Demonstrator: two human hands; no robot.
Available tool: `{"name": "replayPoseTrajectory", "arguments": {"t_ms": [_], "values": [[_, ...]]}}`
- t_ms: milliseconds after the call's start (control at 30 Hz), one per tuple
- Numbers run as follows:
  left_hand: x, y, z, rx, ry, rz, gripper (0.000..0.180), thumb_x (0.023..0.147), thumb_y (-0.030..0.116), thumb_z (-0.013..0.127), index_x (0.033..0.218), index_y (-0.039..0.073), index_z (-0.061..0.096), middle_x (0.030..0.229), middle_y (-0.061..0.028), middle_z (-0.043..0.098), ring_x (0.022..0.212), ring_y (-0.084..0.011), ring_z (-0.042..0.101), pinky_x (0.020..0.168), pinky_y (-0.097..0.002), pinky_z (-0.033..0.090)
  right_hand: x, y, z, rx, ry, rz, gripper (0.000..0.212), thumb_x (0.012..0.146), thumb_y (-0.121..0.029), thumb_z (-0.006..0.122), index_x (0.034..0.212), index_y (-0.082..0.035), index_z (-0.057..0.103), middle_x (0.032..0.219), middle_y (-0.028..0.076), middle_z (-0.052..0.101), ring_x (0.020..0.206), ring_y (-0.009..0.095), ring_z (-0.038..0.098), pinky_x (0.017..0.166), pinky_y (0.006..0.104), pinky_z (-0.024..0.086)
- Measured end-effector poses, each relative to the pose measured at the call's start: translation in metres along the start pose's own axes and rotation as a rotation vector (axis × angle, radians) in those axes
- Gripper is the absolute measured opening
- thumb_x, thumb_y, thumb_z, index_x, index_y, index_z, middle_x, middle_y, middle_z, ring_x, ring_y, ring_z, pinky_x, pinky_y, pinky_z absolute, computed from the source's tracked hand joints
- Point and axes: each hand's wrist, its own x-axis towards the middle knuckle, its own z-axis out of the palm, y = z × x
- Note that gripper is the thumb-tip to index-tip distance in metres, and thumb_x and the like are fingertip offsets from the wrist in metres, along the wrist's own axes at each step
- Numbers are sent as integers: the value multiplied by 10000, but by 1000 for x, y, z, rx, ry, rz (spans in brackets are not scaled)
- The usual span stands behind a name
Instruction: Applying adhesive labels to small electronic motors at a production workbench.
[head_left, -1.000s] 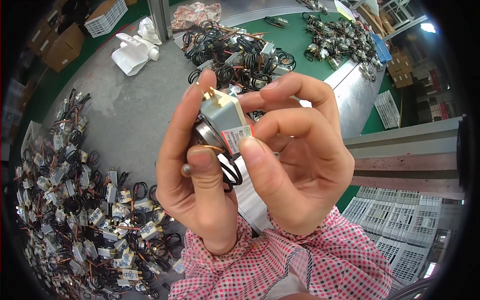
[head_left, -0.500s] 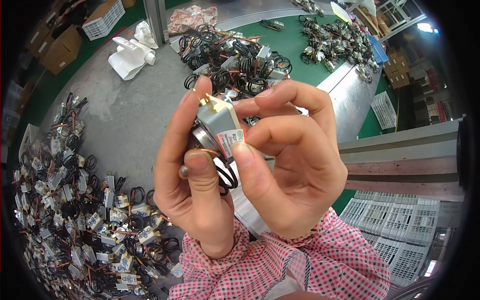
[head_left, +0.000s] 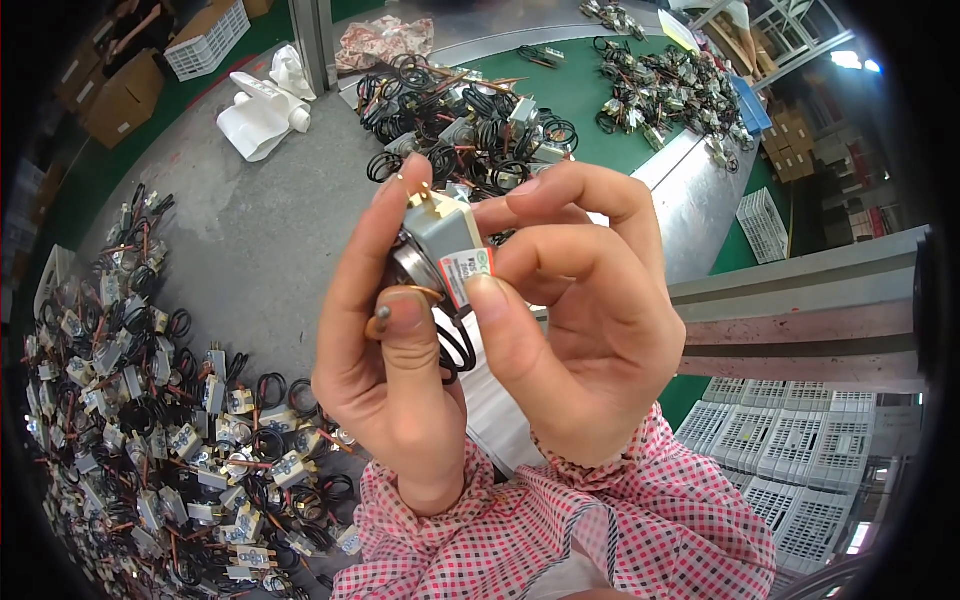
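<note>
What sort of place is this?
Most likely a factory workshop: a big pile of similar small parts lies on the left, grey crates stand in rows at lower right, and cardboard boxes sit at upper left.

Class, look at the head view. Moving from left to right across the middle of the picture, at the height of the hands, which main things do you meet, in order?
Heap of wired parts → left hand → small grey device → right hand → metal beam.
</note>
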Motion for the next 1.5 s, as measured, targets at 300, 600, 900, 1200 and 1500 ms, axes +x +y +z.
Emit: {"name": "replayPoseTrajectory", "arguments": {"t_ms": [300, 600, 900, 1200, 1500], "values": [[-1, 3, -2, 16, 22, -45, 429, 928, 274, 430, 1206, -52, 446, 1211, -242, 482, 992, -225, 551, 867, -332, 446, -2, 0, 2, 169, 25, 44, 98, 762, 38, 589, 841, 73, 543, 1087, 151, 396, 969, 232, 546, 747, 279, 524], [-2, 9, -2, 16, 39, -57, 428, 925, 274, 438, 1201, -53, 456, 1208, -239, 488, 987, -221, 549, 866, -330, 442, -3, -3, 5, 161, 17, 39, 88, 757, 58, 581, 833, 75, 541, 1087, 145, 389, 981, 229, 540, 753, 278, 521], [-1, 3, -2, 0, 33, -30, 425, 921, 270, 450, 1200, -51, 462, 1206, -241, 491, 999, -214, 543, 872, -321, 433, -4, -2, 6, 135, 33, 58, 76, 762, 61, 572, 825, 74, 532, 1079, 139, 386, 982, 230, 546, 755, 272, 518], [0, 3, 0, -49, 31, -24, 417, 922, 264, 451, 1195, -50, 469, 1209, -241, 489, 1001, -201, 540, 871, -313, 427, -3, -4, 7, 85, 30, 75, 75, 764, 55, 575, 823, 71, 532, 1079, 141, 388, 975, 228, 550, 742, 261, 522], [-3, 4, 3, -43, 41, -38, 409, 919, 258, 459, 1194, -44, 474, 1214, -234, 488, 997, -189, 539, 872, -302, 427, -4, -4, 3, 13, 18, 35, 81, 758, 70, 572, 824, 77, 526, 1071, 148, 387, 962, 241, 561, 737, 263, 532]]}}
